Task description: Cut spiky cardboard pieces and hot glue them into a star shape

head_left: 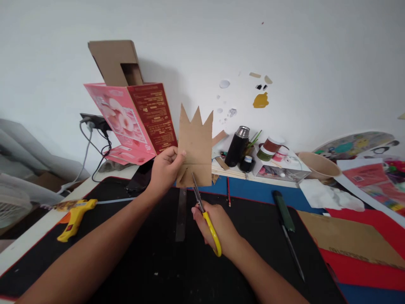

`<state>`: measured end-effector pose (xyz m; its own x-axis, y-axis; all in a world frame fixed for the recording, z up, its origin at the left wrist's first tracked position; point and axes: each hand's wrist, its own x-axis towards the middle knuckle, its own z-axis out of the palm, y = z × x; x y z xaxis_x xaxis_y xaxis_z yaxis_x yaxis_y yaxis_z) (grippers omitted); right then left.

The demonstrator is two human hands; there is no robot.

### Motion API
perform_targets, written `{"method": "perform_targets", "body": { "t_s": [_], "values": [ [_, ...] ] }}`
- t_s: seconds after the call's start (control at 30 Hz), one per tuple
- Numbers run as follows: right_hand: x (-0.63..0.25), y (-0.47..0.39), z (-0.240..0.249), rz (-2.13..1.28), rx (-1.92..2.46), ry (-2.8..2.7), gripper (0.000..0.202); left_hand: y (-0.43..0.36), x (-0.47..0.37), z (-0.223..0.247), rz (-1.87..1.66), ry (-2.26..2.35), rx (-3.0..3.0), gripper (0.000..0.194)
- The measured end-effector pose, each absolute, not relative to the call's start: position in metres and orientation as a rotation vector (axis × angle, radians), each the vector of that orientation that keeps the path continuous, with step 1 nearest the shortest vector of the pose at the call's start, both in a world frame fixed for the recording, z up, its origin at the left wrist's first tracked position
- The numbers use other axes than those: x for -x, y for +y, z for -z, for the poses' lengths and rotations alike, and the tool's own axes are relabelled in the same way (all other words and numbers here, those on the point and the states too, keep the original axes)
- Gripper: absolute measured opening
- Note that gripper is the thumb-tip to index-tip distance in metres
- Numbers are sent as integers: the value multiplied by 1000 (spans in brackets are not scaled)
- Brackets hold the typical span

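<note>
My left hand (167, 167) pinches the left edge of a brown cardboard piece (196, 141) and holds it upright above the desk. Three pointed teeth are cut along the cardboard's top edge, and a fold line crosses its lower part. Yellow-handled scissors (211, 230) are in my right hand (218, 223), its fingers closed around the handles. Their blades point up at the cardboard's lower edge, in front of or on it; whether they are cutting, I cannot tell. Behind and below lies a clear ruler (181, 215) on the black mat (142, 261).
A yellow glue gun (76, 217) lies at left, near a pink box (120, 118). A black thermos (237, 147) and paint jars (268, 147) stand at the back. A green-handled knife (286, 219), a red pencil (228, 192) and a cardboard sheet (354, 236) lie to the right.
</note>
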<state>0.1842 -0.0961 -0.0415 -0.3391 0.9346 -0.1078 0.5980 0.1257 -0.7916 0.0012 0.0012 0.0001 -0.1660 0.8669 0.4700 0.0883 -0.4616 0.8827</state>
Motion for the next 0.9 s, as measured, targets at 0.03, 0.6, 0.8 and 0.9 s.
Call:
{"method": "perform_targets", "body": {
  "t_s": [0.03, 0.6, 0.8, 0.9],
  "values": [
    [-185, -96, 42, -1087, 1474, -1994, 25, 1, -1, 0, -1693, 1107, -1506, 34],
    [-197, -90, 37, -1221, 1224, -1999, 39, -2, -1, -7, -1687, 1082, -1505, 35],
    [-201, -90, 40, -1410, 1119, -1898, 65, -5, -3, -6, -1664, 1086, -1494, 36],
    [-198, -91, 42, -1330, 1206, -1893, 57, -5, -4, -4, -1658, 1092, -1508, 35]
  ]
}}
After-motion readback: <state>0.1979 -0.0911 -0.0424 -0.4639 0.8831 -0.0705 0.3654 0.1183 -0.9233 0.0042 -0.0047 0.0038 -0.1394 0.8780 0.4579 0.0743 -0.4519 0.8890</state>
